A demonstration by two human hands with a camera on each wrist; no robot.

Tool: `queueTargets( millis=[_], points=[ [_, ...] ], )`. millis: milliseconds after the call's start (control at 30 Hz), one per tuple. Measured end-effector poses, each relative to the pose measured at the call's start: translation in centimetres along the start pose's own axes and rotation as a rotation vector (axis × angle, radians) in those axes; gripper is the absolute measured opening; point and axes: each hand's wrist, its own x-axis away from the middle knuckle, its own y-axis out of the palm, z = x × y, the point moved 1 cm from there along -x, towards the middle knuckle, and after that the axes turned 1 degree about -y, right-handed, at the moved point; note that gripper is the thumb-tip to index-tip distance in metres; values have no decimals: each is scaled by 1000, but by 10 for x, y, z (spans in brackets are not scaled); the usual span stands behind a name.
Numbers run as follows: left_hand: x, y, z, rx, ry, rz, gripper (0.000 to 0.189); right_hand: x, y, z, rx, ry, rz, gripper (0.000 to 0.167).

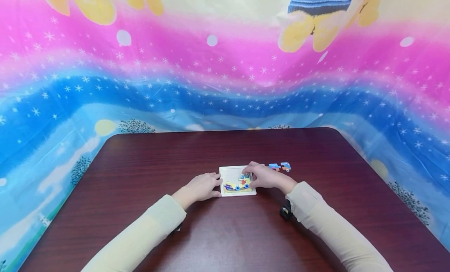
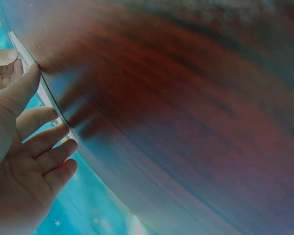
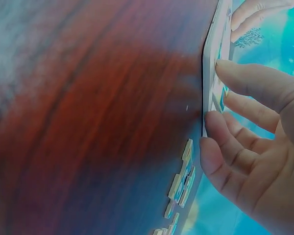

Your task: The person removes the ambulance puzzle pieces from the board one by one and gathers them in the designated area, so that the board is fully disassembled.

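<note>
A small white puzzle tray (image 1: 230,173) lies on the table, its lower part filled with pieces forming a yellow and blue vehicle picture (image 1: 232,187). My left hand (image 1: 203,186) rests at the tray's left edge, fingers loosely extended, thumb near the lower corner. Over the tray's right side is my right hand (image 1: 264,176), its thumb and index finger pinching a puzzle piece (image 1: 243,178) that sits tilted above the picture. In the right wrist view this piece (image 3: 222,100) shows teal between thumb and fingers, partly hidden. The other right fingers reach down along the tray's edge.
Loose puzzle pieces (image 1: 285,166) lie on the dark wooden table (image 1: 158,155) to the right of the tray, some partly behind the right hand. A patterned cloth (image 1: 225,92) hangs beyond the table's back and side edges.
</note>
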Motion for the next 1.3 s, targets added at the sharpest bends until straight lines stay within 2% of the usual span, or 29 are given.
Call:
queueTargets(
  millis=[500, 833, 1300],
  points=[
    [-1, 1, 0, -8, -21, -23, 37, 0, -3, -2, 49, -27, 13, 37],
    [-2, 3, -1, -8, -17, -15, 37, 0, -2, -2, 33, 5, 22, 36],
    [-2, 3, -1, -6, -13, -11, 37, 2, -5, 0, 13, 10, 41, 39]
  ],
)
